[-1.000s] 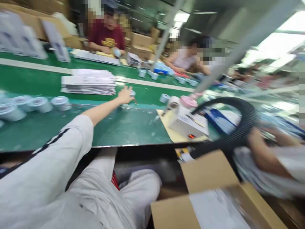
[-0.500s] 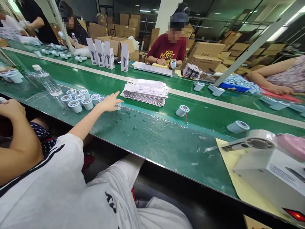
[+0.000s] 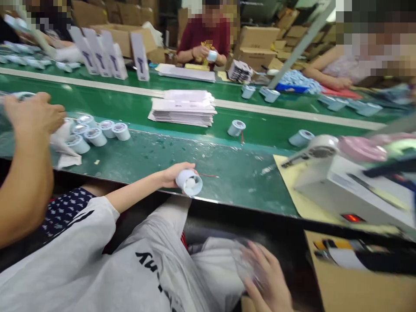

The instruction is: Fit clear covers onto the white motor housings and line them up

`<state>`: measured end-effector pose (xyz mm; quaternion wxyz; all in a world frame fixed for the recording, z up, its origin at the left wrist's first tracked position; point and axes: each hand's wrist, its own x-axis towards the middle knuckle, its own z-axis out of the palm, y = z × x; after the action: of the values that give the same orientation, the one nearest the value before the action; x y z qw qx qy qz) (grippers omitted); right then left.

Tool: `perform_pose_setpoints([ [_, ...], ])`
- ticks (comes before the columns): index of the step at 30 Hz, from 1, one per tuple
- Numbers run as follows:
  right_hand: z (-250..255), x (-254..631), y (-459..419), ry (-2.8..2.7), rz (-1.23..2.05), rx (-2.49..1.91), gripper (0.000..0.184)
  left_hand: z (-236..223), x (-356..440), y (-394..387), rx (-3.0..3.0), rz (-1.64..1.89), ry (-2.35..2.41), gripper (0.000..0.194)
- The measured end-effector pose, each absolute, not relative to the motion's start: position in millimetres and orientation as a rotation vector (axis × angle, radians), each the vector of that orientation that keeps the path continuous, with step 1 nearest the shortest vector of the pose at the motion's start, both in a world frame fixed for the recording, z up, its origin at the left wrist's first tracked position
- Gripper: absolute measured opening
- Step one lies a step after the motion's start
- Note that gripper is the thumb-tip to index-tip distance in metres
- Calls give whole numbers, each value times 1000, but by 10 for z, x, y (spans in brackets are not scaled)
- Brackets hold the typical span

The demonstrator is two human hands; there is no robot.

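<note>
While the left hand (image 3: 171, 174) holds a cylinder (image 3: 183, 180), wire (image 3: 209, 176) protrudes.

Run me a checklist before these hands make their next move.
1. Light blue housing in the left hand: ok.
2. Both hands on it: not ok, the right hand is apart from it.
3. Right hand's load identified: cannot tell, something clear there is blurred.
4. Red wire in sight beside the housing: ok.
5. Co-worker's hand away from the left hand: ok, well off to the left.
6. Red switch lit: ok.
</note>
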<state>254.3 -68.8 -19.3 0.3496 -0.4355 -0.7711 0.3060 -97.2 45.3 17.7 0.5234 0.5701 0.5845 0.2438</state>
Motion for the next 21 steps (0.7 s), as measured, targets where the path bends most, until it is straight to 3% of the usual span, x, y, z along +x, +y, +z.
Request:
perform_pose_setpoints([
  [4,-148,2080,-689,-2200,43,-1080,43,55,-278,305,1309,295,922,44],
  [7,-69,1963,-593,-2243,-243,-1283,43,77,-85,273,1336,141,753,38],
  [11,-50,2028,-657,-2300,-342,-1374,42,95,-39,323,1457,61,745,25],
  [16,-156,2036,-855,-2248,-364,-1373,36,-75,-52,397,1465,125,874,38],
  [21,-256,1969,-828,-2168,-201,-1582,48,-77,4,238,1626,255,936,24],
])
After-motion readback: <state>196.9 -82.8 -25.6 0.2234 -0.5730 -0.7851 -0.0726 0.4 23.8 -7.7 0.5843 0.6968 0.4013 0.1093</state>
